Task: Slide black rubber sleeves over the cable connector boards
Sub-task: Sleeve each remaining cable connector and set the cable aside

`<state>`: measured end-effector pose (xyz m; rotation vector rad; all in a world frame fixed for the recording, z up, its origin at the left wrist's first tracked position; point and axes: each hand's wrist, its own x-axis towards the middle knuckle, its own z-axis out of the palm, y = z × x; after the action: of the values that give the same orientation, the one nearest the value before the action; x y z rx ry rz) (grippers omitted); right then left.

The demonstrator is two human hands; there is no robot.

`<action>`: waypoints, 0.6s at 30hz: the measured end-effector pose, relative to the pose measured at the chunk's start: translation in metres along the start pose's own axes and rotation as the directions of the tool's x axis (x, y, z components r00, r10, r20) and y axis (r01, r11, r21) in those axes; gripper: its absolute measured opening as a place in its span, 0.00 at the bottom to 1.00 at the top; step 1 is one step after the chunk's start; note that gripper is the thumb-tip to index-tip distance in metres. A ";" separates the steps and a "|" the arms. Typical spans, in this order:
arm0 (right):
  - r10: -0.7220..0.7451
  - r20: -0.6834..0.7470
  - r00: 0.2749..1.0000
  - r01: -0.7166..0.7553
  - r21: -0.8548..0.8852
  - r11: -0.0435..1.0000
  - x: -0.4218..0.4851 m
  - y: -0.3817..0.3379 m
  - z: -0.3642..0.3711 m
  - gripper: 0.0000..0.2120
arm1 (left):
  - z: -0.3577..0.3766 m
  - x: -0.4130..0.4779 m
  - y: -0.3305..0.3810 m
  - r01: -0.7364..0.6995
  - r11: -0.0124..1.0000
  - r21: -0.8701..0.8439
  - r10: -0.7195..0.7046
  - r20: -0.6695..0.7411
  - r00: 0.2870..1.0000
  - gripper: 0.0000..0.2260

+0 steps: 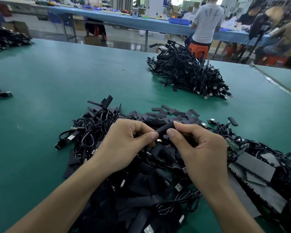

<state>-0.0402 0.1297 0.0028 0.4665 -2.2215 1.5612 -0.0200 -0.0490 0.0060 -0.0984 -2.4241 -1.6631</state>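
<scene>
- Green matting covers the workbench (57,78), strewn with loose flat black rubber sleeves (166,113) and tangled black USB cables (91,132).
- Above the near heap, the right hand (202,148) pinches one black rubber sleeve (165,129) between thumb and forefinger.
- The left hand (124,145) is closed on something at the sleeve's mouth; the connector board itself is hidden.
- Likely risk: a squeezed sleeve flattens, so the board snags or enters crooked.

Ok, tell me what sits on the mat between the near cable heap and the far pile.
Head view: only bare green mat between the near heap and the far pile.
</scene>
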 end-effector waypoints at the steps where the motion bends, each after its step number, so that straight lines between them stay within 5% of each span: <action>1: 0.003 0.002 1.000 -0.003 0.001 1.000 0.001 0.000 -0.001 0.06 | 0.000 0.000 0.001 -0.006 1.000 -0.004 0.006 -0.011 1.000 0.07; 7: 0.119 0.021 0.993 -0.119 0.320 0.940 0.006 -0.006 -0.005 0.05 | -0.001 -0.002 0.006 -0.071 0.997 0.032 0.070 0.029 0.997 0.03; 11: 0.229 -0.003 0.974 -0.195 0.508 0.839 0.011 -0.011 -0.012 0.04 | -0.006 -0.004 0.007 -0.161 0.942 0.295 0.166 0.009 0.986 0.05; 18: 0.193 -0.012 0.981 -0.166 0.462 0.871 0.008 -0.016 -0.008 0.08 | -0.001 -0.005 0.010 -0.273 0.880 0.388 0.270 0.065 0.961 0.12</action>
<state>-0.0389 0.1314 0.0218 0.3414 -1.8835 2.1860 -0.0133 -0.0463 0.0142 -0.3660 -2.5556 -1.0369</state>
